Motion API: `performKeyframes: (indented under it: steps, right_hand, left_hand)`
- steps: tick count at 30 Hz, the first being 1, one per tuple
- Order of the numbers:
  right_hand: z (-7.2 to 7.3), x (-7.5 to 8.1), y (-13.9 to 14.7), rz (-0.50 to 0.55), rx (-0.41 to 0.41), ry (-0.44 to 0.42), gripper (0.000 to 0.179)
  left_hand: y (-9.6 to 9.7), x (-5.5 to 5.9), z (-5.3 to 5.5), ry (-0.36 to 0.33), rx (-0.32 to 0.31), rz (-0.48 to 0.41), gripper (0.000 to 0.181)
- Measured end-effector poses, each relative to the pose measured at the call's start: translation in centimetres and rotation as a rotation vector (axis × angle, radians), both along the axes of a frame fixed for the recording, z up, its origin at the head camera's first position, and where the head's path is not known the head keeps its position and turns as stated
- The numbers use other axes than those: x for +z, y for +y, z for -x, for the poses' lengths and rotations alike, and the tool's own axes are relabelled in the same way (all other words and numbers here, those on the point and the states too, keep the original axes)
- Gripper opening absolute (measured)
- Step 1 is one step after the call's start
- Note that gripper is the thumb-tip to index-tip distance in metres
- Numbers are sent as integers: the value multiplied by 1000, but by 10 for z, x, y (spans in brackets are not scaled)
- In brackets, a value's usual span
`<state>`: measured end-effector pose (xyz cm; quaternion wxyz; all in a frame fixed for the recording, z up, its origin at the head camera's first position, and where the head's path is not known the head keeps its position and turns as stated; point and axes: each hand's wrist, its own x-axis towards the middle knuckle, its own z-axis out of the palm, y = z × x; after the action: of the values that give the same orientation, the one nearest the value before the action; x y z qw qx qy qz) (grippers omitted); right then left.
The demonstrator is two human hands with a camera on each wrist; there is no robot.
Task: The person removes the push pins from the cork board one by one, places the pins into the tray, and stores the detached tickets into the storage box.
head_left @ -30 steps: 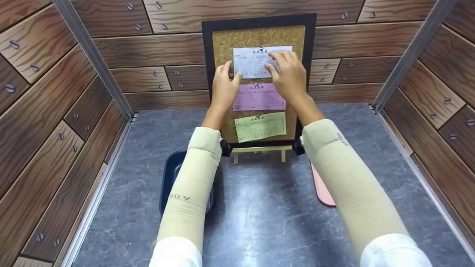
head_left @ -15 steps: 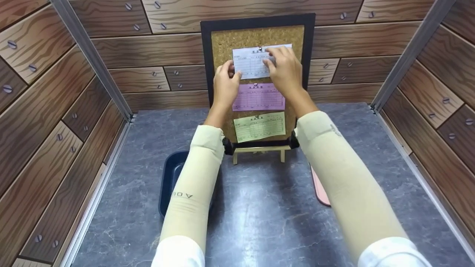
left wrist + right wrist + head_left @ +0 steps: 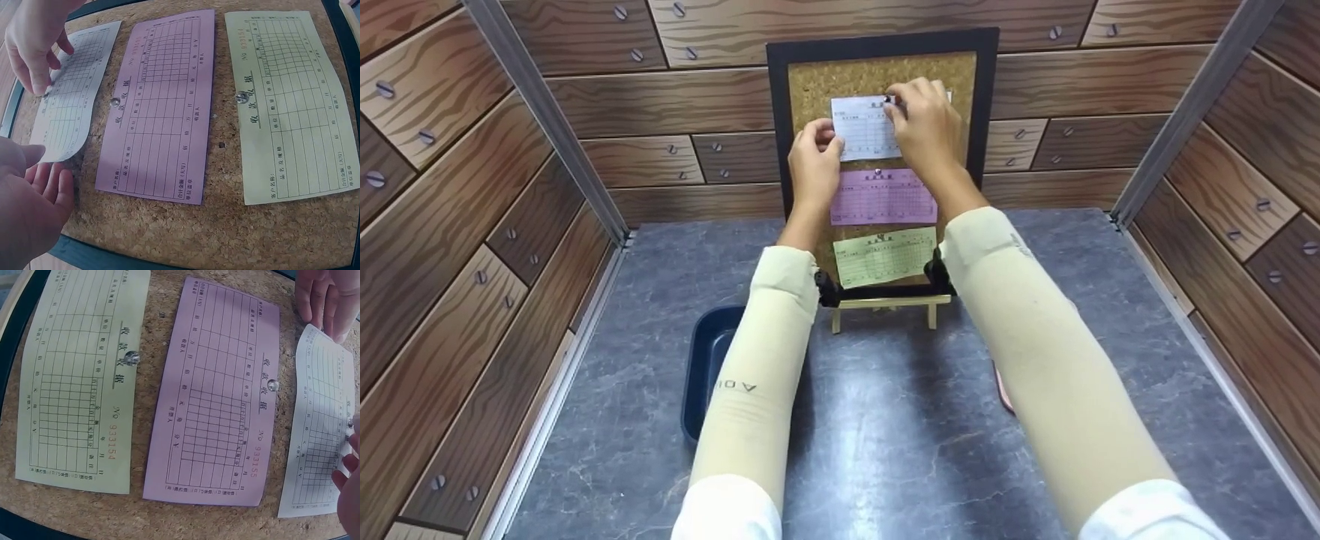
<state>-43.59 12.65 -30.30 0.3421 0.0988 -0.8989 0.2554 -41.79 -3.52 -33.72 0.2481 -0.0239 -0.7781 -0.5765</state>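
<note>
A white receipt slip lies at the top of a framed cork board, held by a clear pushpin. My left hand pinches the slip's left edge, thumb in front and fingers behind; the left wrist view shows the paper curving off the cork there. My right hand has thumb and index finger at the pushpin, pinching it, and covers the slip's right part. Below are a purple slip and a green slip, each with a clear pin, such as the purple one's pin.
A small wooden easel carries the board on a grey marbled table. A dark blue tray sits left, partly behind the left sleeve. A pink edge shows beside the right sleeve. Wood-patterned walls enclose the space.
My right hand has moved left and slightly up, from the white slip's right part to its pushpin. My left hand stays at the slip's left edge.
</note>
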Motion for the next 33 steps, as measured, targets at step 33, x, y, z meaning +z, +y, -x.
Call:
performKeyframes:
  steps: [33]
  right_hand:
    - [11, 3, -5, 16, -42, -25, 18]
  left_hand:
    - [-2, 5, 6, -37, 16, -52, 19]
